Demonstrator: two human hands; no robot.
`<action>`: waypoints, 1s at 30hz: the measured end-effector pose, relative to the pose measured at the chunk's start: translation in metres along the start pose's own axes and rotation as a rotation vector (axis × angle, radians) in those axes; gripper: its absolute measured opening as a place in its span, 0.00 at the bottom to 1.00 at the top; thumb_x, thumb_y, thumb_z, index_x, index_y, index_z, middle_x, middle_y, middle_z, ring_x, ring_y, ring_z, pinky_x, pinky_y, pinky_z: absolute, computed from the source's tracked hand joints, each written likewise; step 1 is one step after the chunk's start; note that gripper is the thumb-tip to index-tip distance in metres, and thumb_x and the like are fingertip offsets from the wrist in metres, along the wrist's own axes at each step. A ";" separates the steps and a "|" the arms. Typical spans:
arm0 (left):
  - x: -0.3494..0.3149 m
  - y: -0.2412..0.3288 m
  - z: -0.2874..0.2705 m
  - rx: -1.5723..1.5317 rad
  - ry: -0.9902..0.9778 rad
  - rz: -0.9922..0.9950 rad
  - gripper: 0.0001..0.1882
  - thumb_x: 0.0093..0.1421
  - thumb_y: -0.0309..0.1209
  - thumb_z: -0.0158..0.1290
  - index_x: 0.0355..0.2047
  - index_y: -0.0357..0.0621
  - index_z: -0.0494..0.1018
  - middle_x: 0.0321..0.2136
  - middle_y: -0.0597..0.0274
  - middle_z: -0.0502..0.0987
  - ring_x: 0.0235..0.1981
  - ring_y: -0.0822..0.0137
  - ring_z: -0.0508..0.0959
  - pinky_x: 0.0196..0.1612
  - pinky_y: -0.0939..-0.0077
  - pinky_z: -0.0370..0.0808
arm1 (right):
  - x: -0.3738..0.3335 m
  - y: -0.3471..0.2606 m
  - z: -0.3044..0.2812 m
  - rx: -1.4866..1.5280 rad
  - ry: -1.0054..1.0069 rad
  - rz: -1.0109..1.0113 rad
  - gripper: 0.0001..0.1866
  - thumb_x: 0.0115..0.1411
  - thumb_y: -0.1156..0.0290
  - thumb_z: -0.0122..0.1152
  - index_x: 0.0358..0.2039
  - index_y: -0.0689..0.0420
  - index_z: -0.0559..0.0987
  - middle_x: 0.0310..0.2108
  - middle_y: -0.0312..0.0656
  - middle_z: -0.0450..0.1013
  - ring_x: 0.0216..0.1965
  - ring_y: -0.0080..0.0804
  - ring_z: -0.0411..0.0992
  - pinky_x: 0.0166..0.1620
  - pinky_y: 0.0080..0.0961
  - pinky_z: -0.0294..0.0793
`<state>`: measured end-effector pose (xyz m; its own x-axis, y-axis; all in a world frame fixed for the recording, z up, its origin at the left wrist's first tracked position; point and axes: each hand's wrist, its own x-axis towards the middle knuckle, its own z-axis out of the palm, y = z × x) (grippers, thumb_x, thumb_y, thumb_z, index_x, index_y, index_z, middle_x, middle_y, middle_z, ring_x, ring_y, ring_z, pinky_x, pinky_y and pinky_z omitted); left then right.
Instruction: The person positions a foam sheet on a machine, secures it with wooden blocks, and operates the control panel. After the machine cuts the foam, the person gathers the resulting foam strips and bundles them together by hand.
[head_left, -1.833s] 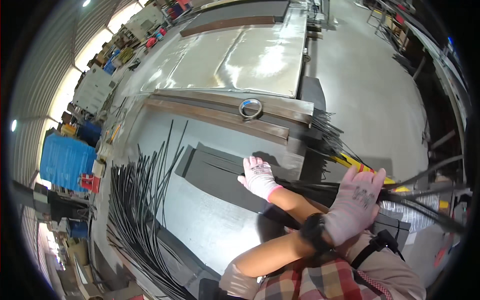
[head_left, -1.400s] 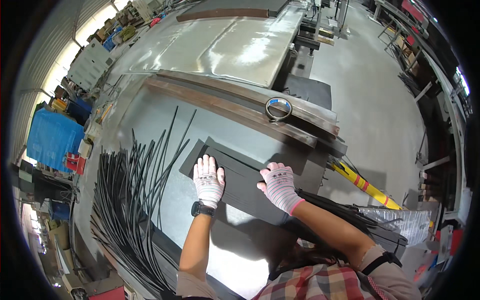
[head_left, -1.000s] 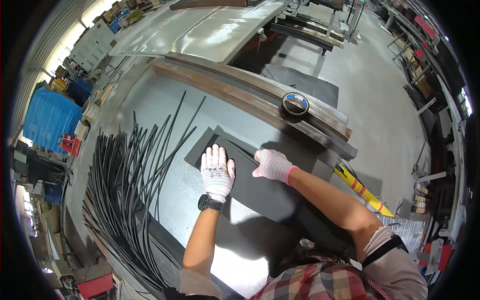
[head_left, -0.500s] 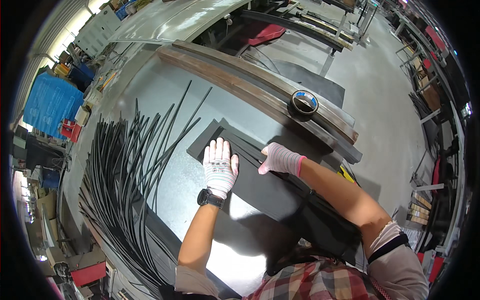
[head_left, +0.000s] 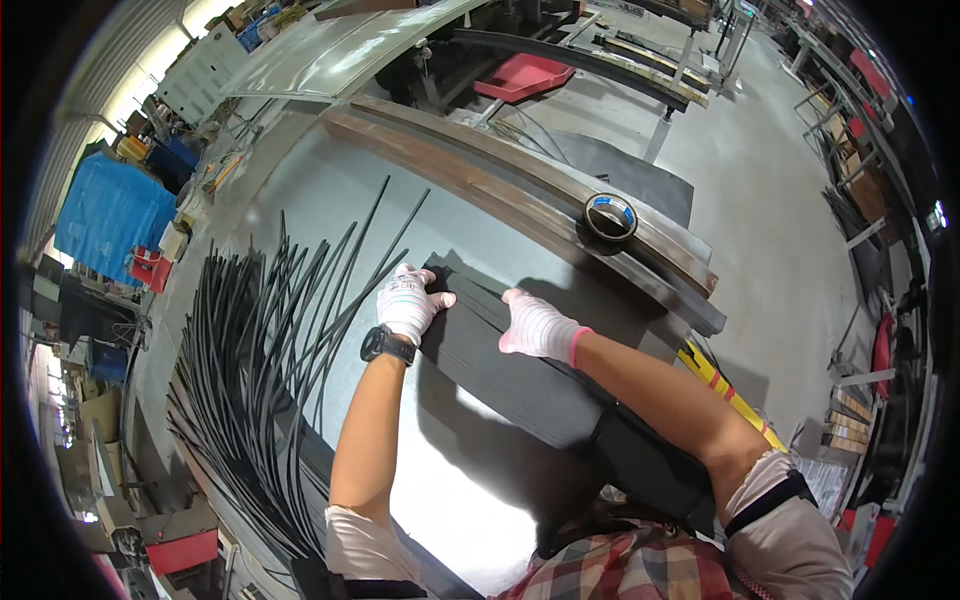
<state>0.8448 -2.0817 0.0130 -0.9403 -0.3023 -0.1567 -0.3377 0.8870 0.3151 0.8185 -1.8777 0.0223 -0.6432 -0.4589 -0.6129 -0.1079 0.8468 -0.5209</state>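
Observation:
A long bundle of flat dark grey strips runs across the metal tabletop toward my body. My left hand, in a striped white glove, grips the left edge near the bundle's far end, thumb on top and fingers curled. On the opposite edge, my right hand in a matching pink-cuffed glove closes around the side; its fingertips are partly hidden. A dark band crosses the bundle closer to my body.
Many thin black rods fan out on the left. A roll of black tape rests on long brown metal bars along the far edge. Yellow-and-red material shows beyond my right forearm. A red tray lies farther off.
My left hand has gone from lying flat on top to gripping the left edge. The strips at the far end sit closer together. My right hand has shifted slightly left.

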 end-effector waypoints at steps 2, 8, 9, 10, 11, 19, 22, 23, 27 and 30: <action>0.007 -0.002 -0.002 0.062 -0.071 0.039 0.27 0.42 0.46 0.65 0.42 0.47 0.77 0.45 0.54 0.73 0.47 0.55 0.74 0.49 0.66 0.71 | 0.002 -0.001 -0.001 0.048 0.055 0.065 0.34 0.46 0.64 0.67 0.53 0.64 0.67 0.46 0.56 0.72 0.49 0.48 0.71 0.52 0.34 0.70; 0.013 0.002 -0.007 0.131 -0.083 0.106 0.21 0.48 0.41 0.60 0.39 0.44 0.78 0.40 0.51 0.76 0.43 0.55 0.76 0.47 0.65 0.72 | 0.018 0.028 0.026 0.731 0.144 -0.173 0.32 0.50 0.66 0.62 0.55 0.62 0.68 0.48 0.54 0.72 0.48 0.38 0.72 0.51 0.27 0.69; 0.014 0.007 -0.007 0.237 -0.110 0.136 0.17 0.50 0.41 0.57 0.37 0.45 0.78 0.39 0.52 0.76 0.42 0.54 0.77 0.46 0.63 0.72 | 0.020 0.033 0.029 0.791 0.121 -0.195 0.33 0.50 0.65 0.61 0.56 0.62 0.67 0.45 0.54 0.73 0.47 0.36 0.72 0.50 0.27 0.69; 0.015 0.008 -0.006 0.345 -0.142 0.161 0.14 0.53 0.42 0.55 0.34 0.46 0.78 0.38 0.53 0.76 0.40 0.54 0.77 0.44 0.61 0.72 | 0.016 0.031 0.030 0.794 0.118 -0.195 0.33 0.50 0.65 0.61 0.56 0.62 0.67 0.45 0.54 0.73 0.47 0.36 0.72 0.50 0.27 0.69; 0.014 0.005 0.000 0.479 -0.107 0.263 0.12 0.58 0.38 0.48 0.35 0.46 0.75 0.35 0.54 0.76 0.36 0.55 0.78 0.40 0.58 0.73 | 0.005 0.027 0.027 0.748 0.146 -0.236 0.33 0.49 0.65 0.62 0.56 0.61 0.66 0.44 0.54 0.73 0.46 0.38 0.73 0.49 0.29 0.70; 0.021 0.006 0.018 0.638 -0.049 0.242 0.21 0.61 0.29 0.38 0.56 0.40 0.62 0.37 0.51 0.75 0.35 0.57 0.79 0.37 0.63 0.76 | -0.013 0.021 0.064 -0.166 0.504 -0.334 0.29 0.52 0.61 0.55 0.55 0.55 0.66 0.37 0.50 0.72 0.35 0.45 0.75 0.39 0.41 0.73; 0.030 0.002 0.018 0.596 -0.031 0.272 0.19 0.59 0.29 0.42 0.51 0.45 0.65 0.37 0.49 0.76 0.36 0.54 0.79 0.36 0.61 0.77 | -0.006 0.034 0.070 -0.016 0.673 -0.416 0.23 0.51 0.60 0.54 0.48 0.53 0.71 0.36 0.47 0.73 0.33 0.46 0.74 0.38 0.43 0.72; 0.032 0.001 0.017 0.543 -0.050 0.237 0.17 0.58 0.31 0.44 0.48 0.48 0.68 0.38 0.50 0.76 0.38 0.53 0.78 0.38 0.60 0.76 | -0.008 0.037 0.070 0.038 0.697 -0.487 0.20 0.50 0.60 0.54 0.44 0.51 0.73 0.35 0.45 0.73 0.33 0.46 0.74 0.37 0.43 0.72; 0.034 0.003 0.006 0.440 -0.130 0.149 0.13 0.55 0.32 0.48 0.41 0.45 0.72 0.39 0.50 0.76 0.40 0.50 0.77 0.44 0.58 0.74 | -0.041 0.038 0.083 0.181 0.732 -0.683 0.12 0.47 0.66 0.57 0.33 0.52 0.76 0.31 0.42 0.74 0.33 0.47 0.74 0.37 0.41 0.73; 0.028 0.007 0.006 0.328 -0.025 0.141 0.16 0.54 0.34 0.50 0.42 0.45 0.72 0.38 0.47 0.77 0.42 0.50 0.76 0.45 0.58 0.73 | -0.045 0.041 0.064 0.983 0.656 -0.545 0.17 0.50 0.73 0.58 0.42 0.61 0.75 0.30 0.45 0.74 0.28 0.32 0.74 0.35 0.28 0.73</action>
<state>0.8162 -2.0817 0.0050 -0.9739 -0.1639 -0.1570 -0.1688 0.9855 0.0188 0.8915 -1.8391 -0.0090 -0.9714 -0.2264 0.0717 -0.0538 -0.0842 -0.9950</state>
